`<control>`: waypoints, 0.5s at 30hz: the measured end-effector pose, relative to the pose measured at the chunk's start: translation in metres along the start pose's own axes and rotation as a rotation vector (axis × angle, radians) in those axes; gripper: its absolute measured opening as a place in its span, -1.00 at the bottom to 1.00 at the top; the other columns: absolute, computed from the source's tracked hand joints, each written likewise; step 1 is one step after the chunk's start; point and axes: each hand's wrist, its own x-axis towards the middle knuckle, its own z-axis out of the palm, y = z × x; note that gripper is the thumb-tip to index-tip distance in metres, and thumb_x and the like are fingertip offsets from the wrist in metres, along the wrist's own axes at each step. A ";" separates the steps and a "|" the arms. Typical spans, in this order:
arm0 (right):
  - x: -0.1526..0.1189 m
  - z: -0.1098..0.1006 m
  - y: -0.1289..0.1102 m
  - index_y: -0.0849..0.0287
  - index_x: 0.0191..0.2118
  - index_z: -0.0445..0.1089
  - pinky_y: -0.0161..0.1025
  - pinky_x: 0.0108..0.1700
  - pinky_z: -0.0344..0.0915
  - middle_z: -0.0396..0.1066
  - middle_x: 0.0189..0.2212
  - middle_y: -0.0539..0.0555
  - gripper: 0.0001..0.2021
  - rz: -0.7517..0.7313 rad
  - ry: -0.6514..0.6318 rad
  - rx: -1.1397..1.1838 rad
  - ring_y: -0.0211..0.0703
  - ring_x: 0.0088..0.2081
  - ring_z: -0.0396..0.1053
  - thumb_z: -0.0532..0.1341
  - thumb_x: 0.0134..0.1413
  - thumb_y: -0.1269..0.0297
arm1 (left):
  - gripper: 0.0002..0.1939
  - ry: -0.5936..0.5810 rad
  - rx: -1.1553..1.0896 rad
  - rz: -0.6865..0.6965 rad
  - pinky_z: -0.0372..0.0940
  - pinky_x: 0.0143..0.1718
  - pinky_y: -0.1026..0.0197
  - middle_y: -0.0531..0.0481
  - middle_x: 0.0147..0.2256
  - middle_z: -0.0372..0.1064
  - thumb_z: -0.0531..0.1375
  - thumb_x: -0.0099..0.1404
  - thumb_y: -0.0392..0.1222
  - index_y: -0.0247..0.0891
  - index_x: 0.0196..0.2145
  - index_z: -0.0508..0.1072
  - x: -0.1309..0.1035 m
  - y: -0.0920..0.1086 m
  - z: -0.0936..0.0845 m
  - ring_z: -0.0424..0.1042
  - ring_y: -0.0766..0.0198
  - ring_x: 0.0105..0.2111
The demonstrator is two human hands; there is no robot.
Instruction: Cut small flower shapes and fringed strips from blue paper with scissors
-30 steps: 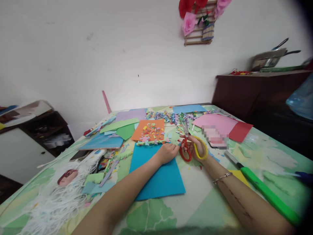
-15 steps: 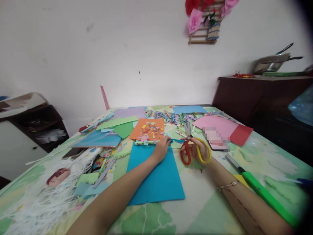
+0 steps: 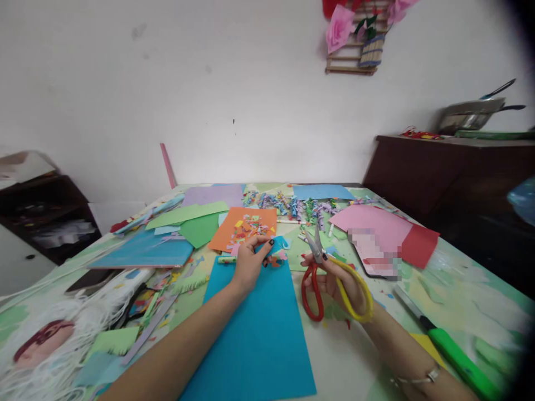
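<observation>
My left hand point(image 3: 251, 264) pinches a small piece of blue paper point(image 3: 276, 245) above the top end of a large blue sheet point(image 3: 254, 340). In my right hand point(image 3: 340, 281) are scissors point(image 3: 315, 256) with one red and one yellow handle, their blades pointing up and slightly apart. The blue piece is to the left of the blades, not touching them. Beyond my left hand lies an orange sheet point(image 3: 221, 228) with colourful paper scraps point(image 3: 251, 225) on it. A rolled green paper or marker point(image 3: 227, 260) lies at the blue sheet's top edge.
A phone point(image 3: 374, 256), pink paper point(image 3: 376, 220) and a green-handled cutter knife point(image 3: 460, 356) lie to the right. White string point(image 3: 83, 317), green sheets point(image 3: 200, 228) and a blue sheet stack point(image 3: 142, 250) are at left. Curled paper strips point(image 3: 296, 206) line the back.
My left hand has moved left with the blue paper, away from the scissors. The scissors' blades now stand further apart, and the camera view has shifted.
</observation>
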 end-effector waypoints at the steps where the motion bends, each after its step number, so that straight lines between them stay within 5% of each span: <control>1: -0.003 0.005 -0.001 0.12 -0.24 0.42 -0.10 -0.28 0.37 0.41 -0.20 0.14 -0.69 0.020 -0.029 0.018 -0.04 -0.37 0.43 0.25 -0.02 0.01 | -0.73 0.007 -0.029 -0.007 0.10 -0.68 0.38 0.14 -0.61 0.28 0.28 0.10 -0.05 -0.33 -0.36 0.41 0.000 0.004 0.000 0.22 0.46 -0.70; 7: -0.017 0.023 -0.010 0.07 -0.27 0.34 -0.08 -0.29 0.35 0.39 -0.15 0.14 -0.69 0.112 -0.150 0.190 0.00 -0.36 0.44 0.30 -0.08 0.01 | -0.71 -0.006 -0.139 -0.037 0.16 -0.63 0.37 0.11 -0.50 0.34 0.34 0.00 -0.10 -0.27 -0.34 0.42 0.001 0.032 -0.004 0.28 0.46 -0.64; 15: -0.036 0.036 -0.007 0.14 -0.39 0.38 -0.32 -0.64 0.15 0.28 -0.54 0.00 -0.58 0.040 -0.202 -0.023 -0.28 -0.67 0.22 0.36 -0.23 -0.12 | -0.74 0.024 -0.245 -0.070 0.28 -0.51 0.35 0.11 -0.53 0.35 0.35 -0.01 -0.16 -0.29 -0.36 0.42 -0.009 0.059 0.003 0.38 0.40 -0.56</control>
